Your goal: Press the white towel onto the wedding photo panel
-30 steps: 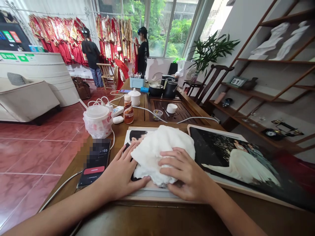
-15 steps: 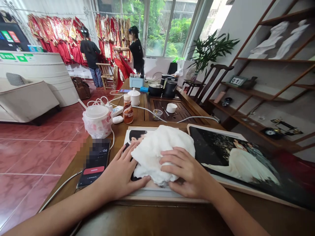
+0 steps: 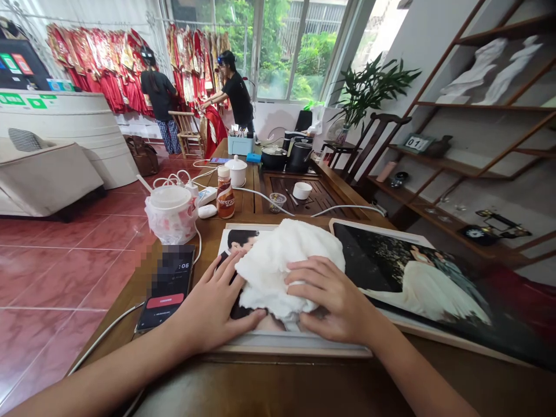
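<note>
A bunched white towel (image 3: 291, 255) lies over a framed photo (image 3: 299, 343) at the table's near edge, covering much of the picture. My right hand (image 3: 332, 298) has its fingers curled over the towel's right side. Spread flat at the left, my left hand (image 3: 219, 304) rests on the photo, with its fingertips beside the towel. A second framed photo (image 3: 386, 266), showing a pale wedding gown, lies to the right of the towel.
Left of my arm lies a phone (image 3: 167, 289) with a cable. Beyond stand a wrapped white tub (image 3: 171, 211), a coffee bottle (image 3: 225, 194), a white lidded cup (image 3: 236, 172) and a tea tray (image 3: 319, 200). Two people handle garments by the racks.
My right hand and the towel have shifted slightly to the right, baring a bit more of the photo. My left hand stays in place. One person at the rack leans forward more.
</note>
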`<action>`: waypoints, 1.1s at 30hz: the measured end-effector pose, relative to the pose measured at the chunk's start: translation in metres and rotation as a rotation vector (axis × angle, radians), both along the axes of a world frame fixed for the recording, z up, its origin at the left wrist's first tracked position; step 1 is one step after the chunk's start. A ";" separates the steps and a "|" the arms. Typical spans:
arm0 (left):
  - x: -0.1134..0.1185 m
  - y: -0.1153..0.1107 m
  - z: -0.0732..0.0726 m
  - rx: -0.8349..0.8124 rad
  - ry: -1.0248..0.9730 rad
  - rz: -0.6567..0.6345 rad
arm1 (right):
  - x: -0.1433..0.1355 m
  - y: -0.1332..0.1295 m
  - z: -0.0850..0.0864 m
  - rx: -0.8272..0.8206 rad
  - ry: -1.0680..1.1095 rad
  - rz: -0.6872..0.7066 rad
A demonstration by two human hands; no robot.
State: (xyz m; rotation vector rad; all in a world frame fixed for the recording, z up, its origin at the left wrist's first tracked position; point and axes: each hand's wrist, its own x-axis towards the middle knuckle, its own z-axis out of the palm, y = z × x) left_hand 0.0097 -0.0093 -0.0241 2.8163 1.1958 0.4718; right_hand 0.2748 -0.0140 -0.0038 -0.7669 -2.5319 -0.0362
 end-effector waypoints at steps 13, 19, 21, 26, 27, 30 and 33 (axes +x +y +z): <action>0.000 0.000 0.000 0.021 -0.009 -0.014 | -0.006 -0.006 -0.001 -0.011 0.022 0.032; 0.002 -0.001 0.004 -0.010 -0.002 0.005 | 0.002 0.001 0.002 0.027 0.010 -0.047; 0.001 -0.001 0.003 -0.005 0.014 0.004 | -0.002 -0.003 0.001 0.004 0.019 -0.024; 0.000 0.001 -0.001 0.010 0.023 -0.015 | -0.007 -0.009 -0.001 -0.046 0.031 0.031; 0.000 0.001 -0.001 0.008 0.022 -0.013 | -0.006 -0.007 -0.001 -0.040 0.034 0.023; 0.003 0.001 0.001 -0.001 0.005 0.003 | 0.003 0.000 0.000 -0.005 0.038 -0.035; 0.004 0.000 0.003 -0.005 0.006 0.010 | 0.006 0.003 0.001 0.002 0.049 -0.057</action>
